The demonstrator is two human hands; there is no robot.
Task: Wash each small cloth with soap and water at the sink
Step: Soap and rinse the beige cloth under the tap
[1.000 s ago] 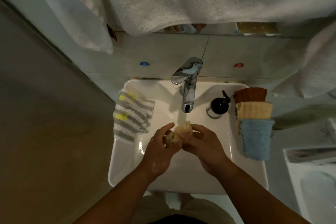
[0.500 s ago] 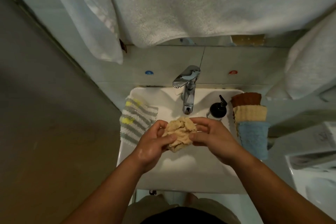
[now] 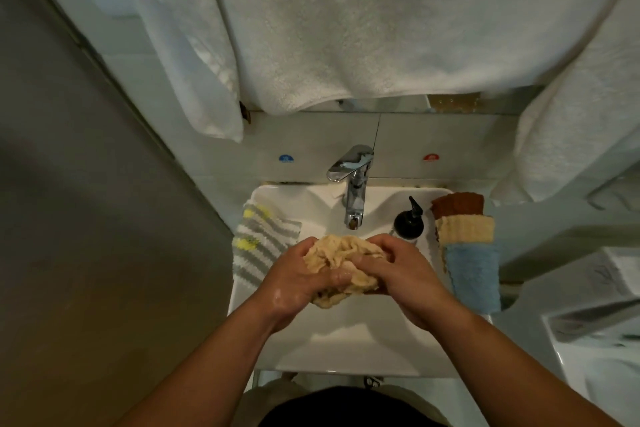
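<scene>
Held over the sink (image 3: 346, 350), near the faucet (image 3: 354, 191) spout: wadded beige cloth (image 3: 341, 255), clutched by left grip (image 3: 294, 282) and right grip (image 3: 405, 274), both curled narrow round it.

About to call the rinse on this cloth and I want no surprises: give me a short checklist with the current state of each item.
1. Left hand and right hand both grip the beige cloth: ok.
2. Beige cloth held over the sink bowl: ok.
3. Water running from the tap: cannot tell.
4. Lather on the beige cloth: cannot tell; the hands look wet.
5. Soap bottle upright beside the tap: ok.
6. Striped cloth on the left rim, brown cloth, yellow cloth and blue cloth on the right rim, out of the bowl: ok.
</scene>
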